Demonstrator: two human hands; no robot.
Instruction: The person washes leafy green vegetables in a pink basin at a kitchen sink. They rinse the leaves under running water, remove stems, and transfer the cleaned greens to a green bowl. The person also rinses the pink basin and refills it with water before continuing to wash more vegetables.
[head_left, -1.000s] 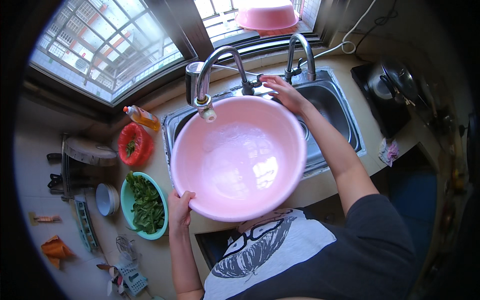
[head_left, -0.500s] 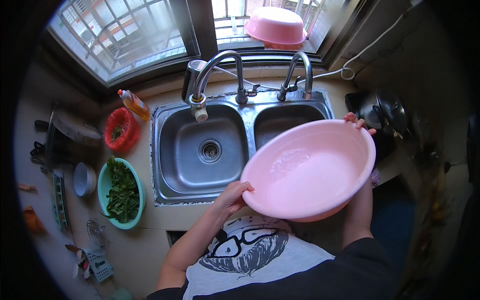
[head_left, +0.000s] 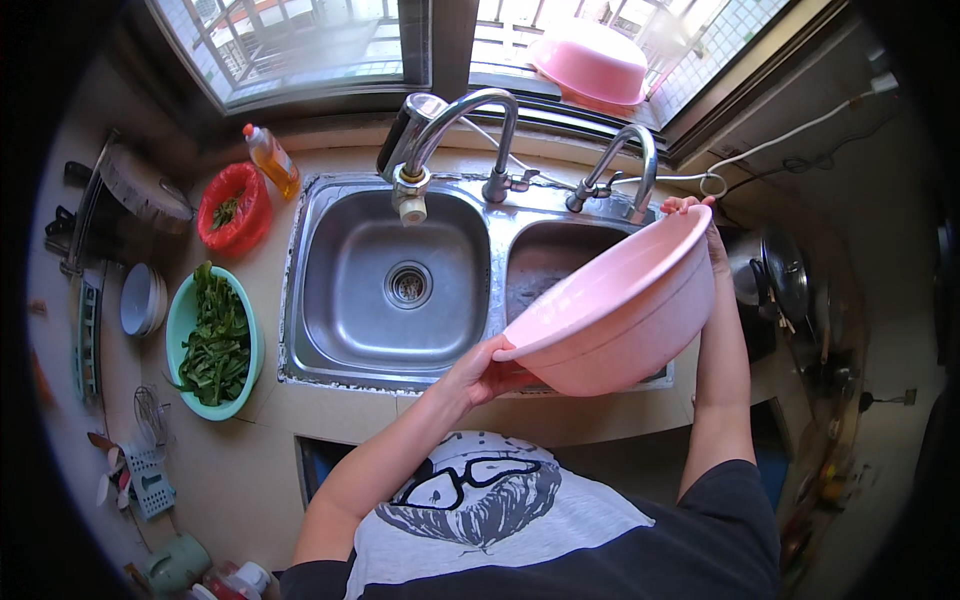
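A large pink basin (head_left: 630, 325) is held between my two hands, tipped steeply away from me over the right sink bowl (head_left: 545, 255). My left hand (head_left: 485, 372) grips its near left rim, thumb on top and fingers beneath. At the far right rim, my right hand (head_left: 695, 212) has its fingers curled over the edge. Most of the basin's inside is hidden by its raised near wall. To the left, the left sink bowl (head_left: 395, 325) shows bare steel and a drain. Two curved faucets (head_left: 505, 120) rise behind the bowls.
Left of the sink stand a mint-green basin (head_left: 258, 345) of leafy greens (head_left: 215, 335), a red bag-lined bowl (head_left: 262, 225) and an orange soap bottle (head_left: 272, 163). White bowls (head_left: 142, 300) sit farther left. Pans (head_left: 780, 275) lie at right; another pink basin (head_left: 595, 62) rests beyond the window.
The pink basin has tipped from nearly level to a steep tilt toward the right sink bowl. My right hand has lifted with its rim. The whole view has shifted slightly.
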